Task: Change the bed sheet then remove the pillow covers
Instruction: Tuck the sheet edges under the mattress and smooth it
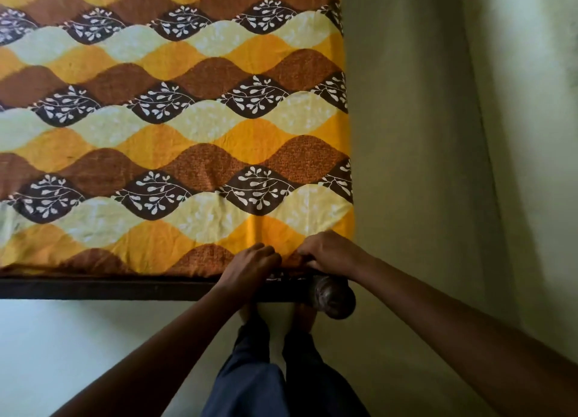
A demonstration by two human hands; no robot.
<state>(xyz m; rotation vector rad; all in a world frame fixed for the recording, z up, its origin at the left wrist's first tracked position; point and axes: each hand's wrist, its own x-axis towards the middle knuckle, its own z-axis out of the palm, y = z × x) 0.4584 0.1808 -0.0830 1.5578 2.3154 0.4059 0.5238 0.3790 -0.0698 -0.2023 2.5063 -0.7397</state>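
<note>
Pale green walls [531, 135] fill the 3 o'clock side of the view, and a pale floor [78, 338] lies at 8 o'clock below the bed's near edge.

Over the bed, from 9 o'clock through 12 to about 2, lies the sheet [175, 129]. It lies flat and fairly smooth, with faint creases near the lower edge. Its print is rows of wavy, leaf-shaped bands that repeat: orange-yellow, rust brown, dark brown with white leafy sprigs, and pale cream. Its right edge runs straight down toward 4 o'clock, close to the wall.

Along the near edge runs a dark frame [109, 288], a horizontal bar. At its right end stands a rounded dark post [333, 298].

Both hands meet at the sheet's near right corner, just below centre, toward 5 o'clock. The left hand [250, 265] has its fingers curled down onto the sheet's edge at the frame; whether it pinches the cloth I cannot tell. The right hand [330, 252], just beside it at its 3 o'clock, has its fingers closed on a fold of sheet right above the post.

Bare forearms reach in from 7 and 4 o'clock. At 6 o'clock stand two legs in dark trousers [266, 379], feet at the frame.
</note>
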